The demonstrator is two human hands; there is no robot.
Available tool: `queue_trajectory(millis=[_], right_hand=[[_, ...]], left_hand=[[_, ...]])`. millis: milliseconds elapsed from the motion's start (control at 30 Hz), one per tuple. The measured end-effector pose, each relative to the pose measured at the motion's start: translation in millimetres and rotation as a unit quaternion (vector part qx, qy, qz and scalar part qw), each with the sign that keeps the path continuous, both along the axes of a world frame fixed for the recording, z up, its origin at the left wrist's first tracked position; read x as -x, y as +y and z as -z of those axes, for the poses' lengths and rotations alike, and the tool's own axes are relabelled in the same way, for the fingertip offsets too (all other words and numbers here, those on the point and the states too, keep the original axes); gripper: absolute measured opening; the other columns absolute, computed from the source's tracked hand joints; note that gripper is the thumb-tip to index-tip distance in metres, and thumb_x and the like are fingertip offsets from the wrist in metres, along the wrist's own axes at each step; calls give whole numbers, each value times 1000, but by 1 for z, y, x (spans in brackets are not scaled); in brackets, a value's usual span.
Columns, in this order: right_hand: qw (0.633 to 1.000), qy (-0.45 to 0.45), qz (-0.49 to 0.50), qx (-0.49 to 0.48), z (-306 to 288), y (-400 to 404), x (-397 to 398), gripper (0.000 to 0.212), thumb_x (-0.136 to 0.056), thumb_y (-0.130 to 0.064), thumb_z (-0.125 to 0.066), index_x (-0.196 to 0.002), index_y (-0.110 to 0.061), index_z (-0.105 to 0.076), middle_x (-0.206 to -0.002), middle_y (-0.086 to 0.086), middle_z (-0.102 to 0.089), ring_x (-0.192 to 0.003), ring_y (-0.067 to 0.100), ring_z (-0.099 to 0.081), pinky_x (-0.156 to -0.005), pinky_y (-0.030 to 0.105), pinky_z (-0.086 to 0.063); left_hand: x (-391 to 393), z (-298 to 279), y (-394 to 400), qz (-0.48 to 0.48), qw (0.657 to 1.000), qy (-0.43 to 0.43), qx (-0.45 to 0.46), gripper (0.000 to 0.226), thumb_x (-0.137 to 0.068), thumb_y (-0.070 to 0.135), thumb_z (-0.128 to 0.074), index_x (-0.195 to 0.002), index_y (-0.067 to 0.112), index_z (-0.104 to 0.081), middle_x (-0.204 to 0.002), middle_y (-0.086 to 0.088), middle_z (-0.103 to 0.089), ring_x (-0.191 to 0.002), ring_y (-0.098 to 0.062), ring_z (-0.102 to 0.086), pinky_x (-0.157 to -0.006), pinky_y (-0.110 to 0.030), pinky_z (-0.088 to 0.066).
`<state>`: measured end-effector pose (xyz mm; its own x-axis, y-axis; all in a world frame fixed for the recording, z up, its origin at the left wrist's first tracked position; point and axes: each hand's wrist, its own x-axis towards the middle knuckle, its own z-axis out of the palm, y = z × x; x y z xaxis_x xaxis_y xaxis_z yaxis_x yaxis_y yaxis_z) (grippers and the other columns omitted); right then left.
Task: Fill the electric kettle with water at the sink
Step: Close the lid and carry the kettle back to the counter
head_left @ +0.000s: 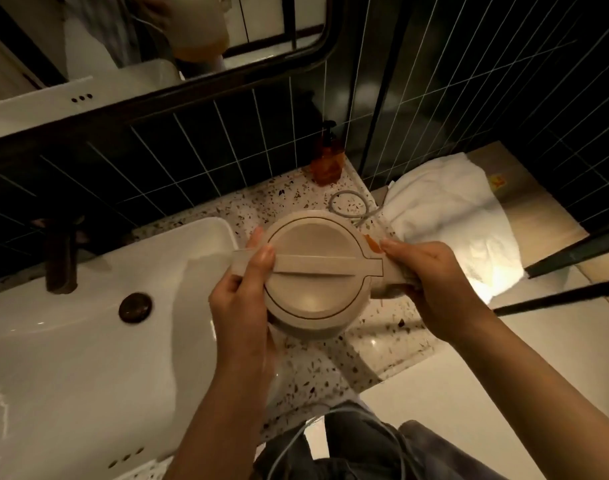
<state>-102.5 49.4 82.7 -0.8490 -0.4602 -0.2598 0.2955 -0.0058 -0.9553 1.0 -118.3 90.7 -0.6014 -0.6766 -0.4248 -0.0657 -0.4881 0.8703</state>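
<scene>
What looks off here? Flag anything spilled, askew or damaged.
Nothing is spilled or broken. The kettle, lid shut, is held beside the sink, not under the tap. A white towel lies crumpled over the counter's right edge.

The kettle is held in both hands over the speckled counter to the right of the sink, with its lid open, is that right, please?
Not quite: the lid is closed, sitting flat on the kettle, as the head view shows. The rest holds: the left hand is at the spout side, the right hand on the handle, over the speckled counter right of the sink.
</scene>
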Motion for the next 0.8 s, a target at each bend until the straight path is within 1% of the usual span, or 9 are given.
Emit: queue_trajectory(millis=[133,233,300,367,467,533,633,733,800], right_hand=[[1000,-10,12,-6,5,15,44,37,-85,-29,-61,-78,6,-72,-76,23,-71,-70,33,-68,-62,33,-56],[999,-14,31,-21,18,22,69,32,-89,-25,-59,-72,-2,-74,-74,21,-72,-73,36,-68,-61,27,-54],[998,-16,45,-30,33,27,84,37,-84,-29,-63,-76,5,-73,-82,37,-67,-78,51,-64,-65,37,-57],[997,-27,57,-33,50,30,95,49,-75,-37,-67,-81,12,-69,-87,46,-60,-84,59,-59,-75,55,-55],[995,-54,74,-49,75,35,110,38,-74,-32,-68,-74,5,-73,-78,36,-67,-75,51,-63,-81,66,-48],[993,-73,80,-56,91,38,117,22,-81,-21,-65,-69,-7,-77,-71,18,-73,-74,37,-67,-84,62,-49],[991,-95,79,-50,110,41,124,21,-85,-13,-62,-71,-6,-77,-72,15,-74,-78,38,-68,-86,58,-51],[991,-93,85,-46,122,42,127,28,-82,-16,-65,-74,11,-70,-66,17,-69,-71,35,-64,-73,47,-51],[992,-86,84,-45,126,42,127,27,-83,-13,-63,-71,10,-68,-60,11,-67,-61,26,-62,-62,33,-49]], left_hand=[[48,11,13,16,1000,12,-21,42,-89,23,-62,-130,12,-62,-124,0,-70,-110,-13,-67,-94,-31,-54],[79,28,18,38,999,-1,-38,42,-90,28,-62,-131,17,-62,-123,-2,-70,-112,-16,-66,-94,-34,-53],[96,43,21,54,997,-9,-48,44,-90,29,-63,-131,15,-62,-126,-4,-69,-115,-18,-65,-95,-35,-52],[110,58,24,61,996,-15,-68,43,-90,28,-63,-131,13,-62,-125,-5,-69,-113,-18,-66,-91,-32,-55],[125,82,26,72,993,-9,-95,45,-90,22,-62,-133,9,-59,-134,-6,-64,-119,-19,-62,-94,-31,-54],[132,96,27,80,991,-7,-103,50,-87,22,-64,-135,7,-57,-139,-8,-59,-124,-21,-59,-99,-34,-52],[137,110,29,86,990,-18,-108,56,-82,25,-67,-135,10,-57,-135,-7,-63,-121,-20,-60,-96,-34,-53],[140,122,31,77,989,-32,-120,61,-75,27,-71,-133,11,-59,-129,-6,-66,-120,-21,-61,-100,-38,-49],[142,128,29,70,989,-40,-121,56,-80,23,-69,-133,11,-59,-130,-6,-66,-121,-21,-60,-101,-38,-49]])
